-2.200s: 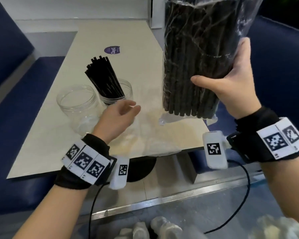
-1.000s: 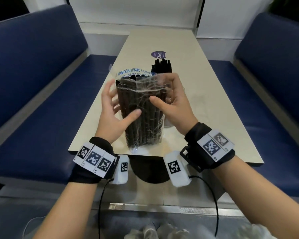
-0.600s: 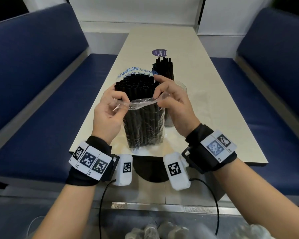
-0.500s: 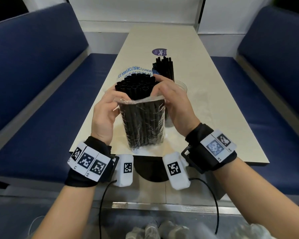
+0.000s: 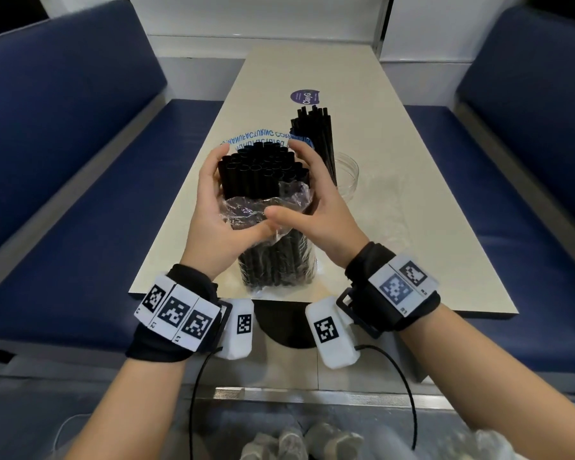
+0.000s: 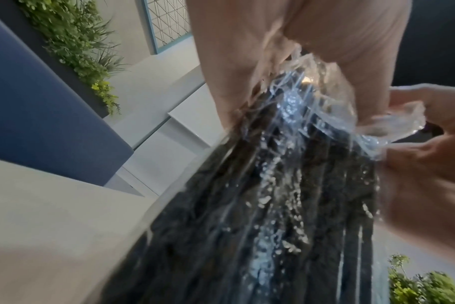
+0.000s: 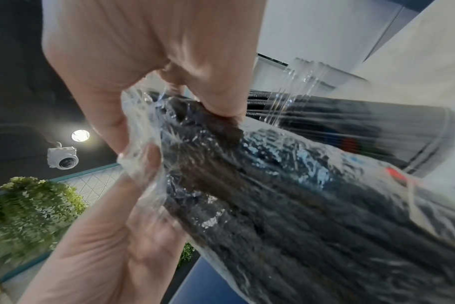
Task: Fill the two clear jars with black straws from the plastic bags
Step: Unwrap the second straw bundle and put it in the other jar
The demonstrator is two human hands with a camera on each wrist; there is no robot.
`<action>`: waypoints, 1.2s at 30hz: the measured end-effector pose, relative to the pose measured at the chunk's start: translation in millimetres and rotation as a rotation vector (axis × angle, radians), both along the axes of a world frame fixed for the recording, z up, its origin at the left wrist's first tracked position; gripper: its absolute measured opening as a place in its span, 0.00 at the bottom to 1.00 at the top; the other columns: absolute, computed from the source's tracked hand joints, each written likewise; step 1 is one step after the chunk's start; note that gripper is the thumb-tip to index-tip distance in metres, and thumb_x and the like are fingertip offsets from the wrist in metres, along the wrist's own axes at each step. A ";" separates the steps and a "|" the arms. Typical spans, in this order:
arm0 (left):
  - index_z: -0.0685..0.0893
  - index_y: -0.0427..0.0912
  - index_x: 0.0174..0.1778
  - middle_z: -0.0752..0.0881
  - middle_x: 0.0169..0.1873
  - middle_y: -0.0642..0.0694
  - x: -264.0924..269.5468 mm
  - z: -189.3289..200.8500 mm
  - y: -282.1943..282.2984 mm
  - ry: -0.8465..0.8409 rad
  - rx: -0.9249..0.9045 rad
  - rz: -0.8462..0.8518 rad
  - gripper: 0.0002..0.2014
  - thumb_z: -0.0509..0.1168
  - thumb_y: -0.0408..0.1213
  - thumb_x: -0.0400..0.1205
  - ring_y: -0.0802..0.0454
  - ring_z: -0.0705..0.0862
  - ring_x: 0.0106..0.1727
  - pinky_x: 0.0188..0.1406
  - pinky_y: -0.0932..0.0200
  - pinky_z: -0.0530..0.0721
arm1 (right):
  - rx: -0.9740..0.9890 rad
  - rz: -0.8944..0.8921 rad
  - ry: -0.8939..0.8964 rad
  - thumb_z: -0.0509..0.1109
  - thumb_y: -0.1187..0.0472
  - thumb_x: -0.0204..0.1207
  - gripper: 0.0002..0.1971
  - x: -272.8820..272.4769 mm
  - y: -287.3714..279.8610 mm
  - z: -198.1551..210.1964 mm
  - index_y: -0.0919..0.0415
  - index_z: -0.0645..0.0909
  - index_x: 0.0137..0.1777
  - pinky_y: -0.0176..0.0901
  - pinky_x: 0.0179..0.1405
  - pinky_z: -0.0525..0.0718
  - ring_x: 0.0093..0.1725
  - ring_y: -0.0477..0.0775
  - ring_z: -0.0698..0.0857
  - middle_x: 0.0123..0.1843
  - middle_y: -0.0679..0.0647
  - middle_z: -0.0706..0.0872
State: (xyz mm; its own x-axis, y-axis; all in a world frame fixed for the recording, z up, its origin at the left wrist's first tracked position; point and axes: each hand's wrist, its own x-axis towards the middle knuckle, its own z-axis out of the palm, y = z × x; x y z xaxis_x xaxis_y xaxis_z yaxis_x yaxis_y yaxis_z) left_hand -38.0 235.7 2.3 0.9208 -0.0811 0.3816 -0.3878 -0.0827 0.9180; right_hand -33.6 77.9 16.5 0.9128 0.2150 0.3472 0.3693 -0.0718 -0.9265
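Observation:
A bundle of thick black straws [image 5: 263, 167] stands upright in a clear plastic bag [image 5: 273, 260] near the table's front edge. The bag's crumpled rim [image 5: 266, 202] sits about halfway down, so the straw tops are bare. My left hand [image 5: 218, 207] and right hand [image 5: 314, 204] wrap the bundle from both sides, with the thumbs pinching the plastic at the front. The left wrist view shows the bag [image 6: 273, 205] close up, and the right wrist view shows it [image 7: 299, 205] too. Behind on the right, a clear jar [image 5: 347, 175] holds thin black straws [image 5: 316, 134]. The other jar is hidden.
The beige table [image 5: 412, 260] runs away from me between two blue benches [image 5: 80, 194], [image 5: 512, 210]. A round purple sticker [image 5: 304, 97] lies on the table farther back. Crumpled pale things [image 5: 296, 443] lie on the floor below me.
The bag came down from my raised right hand onto the table. Both hands then pushed its rim down the bundle, baring more of the straw tops; my thumbs have met at the front.

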 end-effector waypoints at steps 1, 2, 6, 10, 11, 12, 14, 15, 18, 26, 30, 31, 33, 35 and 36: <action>0.61 0.53 0.77 0.72 0.74 0.46 0.9 -0.4 -0.1 0.021 0.017 0.012 0.49 0.80 0.39 0.61 0.50 0.73 0.75 0.73 0.40 0.74 | 0.003 -0.006 0.015 0.75 0.66 0.66 0.40 0.0 0.6 -0.2 0.60 0.60 0.77 0.32 0.74 0.69 0.73 0.42 0.71 0.71 0.49 0.71; 0.61 0.52 0.77 0.73 0.74 0.47 1.5 -0.8 -0.1 0.041 0.018 0.011 0.51 0.81 0.38 0.59 0.50 0.74 0.75 0.73 0.39 0.74 | 0.008 -0.008 0.028 0.75 0.65 0.65 0.41 0.0 1.3 -0.3 0.60 0.60 0.78 0.39 0.77 0.69 0.74 0.46 0.71 0.73 0.52 0.71; 0.66 0.52 0.74 0.79 0.68 0.52 2.6 0.4 -1.8 0.074 0.025 0.011 0.51 0.81 0.39 0.55 0.57 0.77 0.71 0.73 0.47 0.76 | -0.002 -0.010 0.037 0.77 0.64 0.62 0.44 1.1 2.0 -1.0 0.59 0.60 0.78 0.53 0.79 0.67 0.77 0.51 0.69 0.77 0.56 0.68; 0.67 0.47 0.74 0.80 0.67 0.49 7.0 -0.8 -1.0 0.076 0.059 0.039 0.53 0.82 0.42 0.51 0.55 0.78 0.70 0.72 0.47 0.76 | -0.041 0.010 0.044 0.79 0.63 0.58 0.45 4.3 -1.0 -1.2 0.56 0.63 0.76 0.52 0.80 0.66 0.76 0.51 0.70 0.75 0.56 0.69; 0.67 0.47 0.73 0.79 0.67 0.46 8.6 -1.6 -0.7 0.077 0.054 0.032 0.53 0.83 0.41 0.50 0.53 0.78 0.70 0.71 0.45 0.77 | -0.059 0.022 0.044 0.79 0.63 0.58 0.45 5.1 -1.7 -1.0 0.55 0.63 0.76 0.52 0.80 0.66 0.75 0.52 0.70 0.74 0.57 0.69; 0.69 0.50 0.70 0.79 0.67 0.45 9.7 -2.3 -0.5 0.075 0.053 0.026 0.51 0.82 0.41 0.50 0.51 0.79 0.70 0.70 0.44 0.78 | -0.080 0.034 0.045 0.80 0.63 0.57 0.45 5.6 -2.0 -0.9 0.54 0.64 0.75 0.52 0.79 0.67 0.74 0.53 0.71 0.73 0.58 0.69; 0.71 0.58 0.62 0.80 0.64 0.44 10.7 -1.6 -0.9 0.067 0.070 0.033 0.44 0.82 0.43 0.49 0.51 0.81 0.66 0.67 0.44 0.80 | -0.111 0.044 0.058 0.81 0.63 0.56 0.45 6.6 -2.9 0.0 0.55 0.64 0.75 0.50 0.79 0.67 0.73 0.54 0.71 0.72 0.59 0.68; 0.71 0.60 0.59 0.80 0.63 0.42 11.0 -1.1 -1.1 0.058 0.076 0.039 0.42 0.81 0.44 0.48 0.51 0.81 0.65 0.66 0.46 0.81 | -0.119 0.042 0.067 0.82 0.63 0.55 0.46 6.7 -3.3 0.7 0.55 0.64 0.75 0.48 0.79 0.66 0.73 0.54 0.70 0.71 0.59 0.67; 0.69 0.62 0.55 0.76 0.65 0.35 13.1 -0.4 0.4 0.015 0.101 0.038 0.41 0.80 0.47 0.47 0.52 0.79 0.65 0.66 0.52 0.80 | -0.156 0.054 0.062 0.81 0.59 0.52 0.49 6.9 -4.9 2.6 0.53 0.63 0.76 0.43 0.80 0.64 0.75 0.52 0.66 0.72 0.58 0.63; 0.68 0.54 0.68 0.79 0.63 0.56 10.8 2.3 -1.3 0.033 0.091 -0.072 0.54 0.82 0.56 0.44 0.64 0.79 0.66 0.67 0.63 0.78 | -0.098 0.153 0.102 0.81 0.62 0.54 0.52 7.6 -5.4 0.7 0.54 0.58 0.79 0.45 0.79 0.66 0.76 0.46 0.69 0.78 0.52 0.67; 0.73 0.54 0.54 0.81 0.53 0.57 7.5 5.4 -3.9 0.063 0.027 -0.066 0.48 0.82 0.60 0.38 0.74 0.83 0.52 0.52 0.71 0.82 | -0.074 0.180 0.071 0.80 0.65 0.55 0.52 7.3 -5.4 -2.8 0.56 0.57 0.79 0.38 0.78 0.66 0.75 0.45 0.69 0.77 0.52 0.66; 0.73 0.53 0.54 0.82 0.51 0.58 6.7 3.9 -4.8 0.071 0.001 -0.075 0.48 0.82 0.61 0.38 0.75 0.84 0.52 0.49 0.74 0.81 | -0.070 0.181 0.071 0.80 0.65 0.55 0.51 7.3 -5.0 -3.3 0.54 0.58 0.77 0.36 0.77 0.67 0.74 0.45 0.71 0.76 0.52 0.68; 0.72 0.52 0.54 0.85 0.49 0.61 6.2 -0.2 -6.7 0.086 -0.018 -0.091 0.46 0.85 0.51 0.40 0.75 0.84 0.51 0.48 0.76 0.81 | -0.053 0.180 0.082 0.80 0.67 0.54 0.47 8.5 -3.1 -4.1 0.49 0.61 0.72 0.28 0.71 0.71 0.68 0.39 0.75 0.69 0.48 0.73; 0.71 0.53 0.54 0.83 0.49 0.61 5.5 -4.2 -8.5 0.084 0.013 -0.112 0.41 0.79 0.41 0.45 0.77 0.84 0.50 0.46 0.78 0.80 | -0.013 0.168 0.094 0.81 0.69 0.53 0.44 10.1 0.6 -5.6 0.45 0.62 0.66 0.27 0.66 0.74 0.62 0.35 0.78 0.62 0.44 0.76; 0.70 0.53 0.55 0.80 0.50 0.60 3.1 -3.9 -10.1 0.085 0.028 -0.121 0.40 0.77 0.39 0.46 0.79 0.83 0.49 0.45 0.79 0.80 | 0.011 0.157 0.096 0.82 0.68 0.52 0.44 10.3 2.7 -6.9 0.43 0.63 0.65 0.31 0.67 0.75 0.62 0.38 0.78 0.61 0.46 0.76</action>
